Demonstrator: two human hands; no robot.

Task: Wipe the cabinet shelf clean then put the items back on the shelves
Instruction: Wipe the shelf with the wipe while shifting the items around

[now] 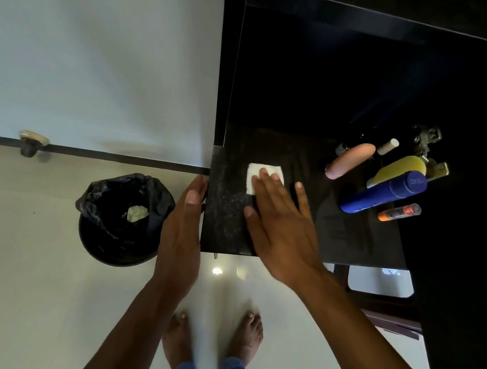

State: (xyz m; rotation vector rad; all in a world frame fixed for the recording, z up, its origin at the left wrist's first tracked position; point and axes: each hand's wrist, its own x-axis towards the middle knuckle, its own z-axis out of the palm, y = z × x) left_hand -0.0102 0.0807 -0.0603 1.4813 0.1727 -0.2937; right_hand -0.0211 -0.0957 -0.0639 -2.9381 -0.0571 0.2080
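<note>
A dark, dusty cabinet shelf point(228, 212) runs across the middle of the view. On it lies a folded white tissue point(259, 171), and my right hand point(280, 222) presses flat on it with straight, spread fingers. My left hand point(183, 226) rests with straight fingers against the shelf's left edge. At the shelf's right end stand several toiletries: a pink tube point(350, 160), a yellow bottle point(398, 168), a blue spray can point(384, 192), a small orange vial point(399, 212) and a small white-capped bottle point(387, 146).
A black-lined bin point(123, 218) holding a crumpled tissue stands on the pale floor to the left, below a white wall. A metal door hinge point(426, 140) sits behind the toiletries. My bare feet point(212, 339) are under the shelf's front edge.
</note>
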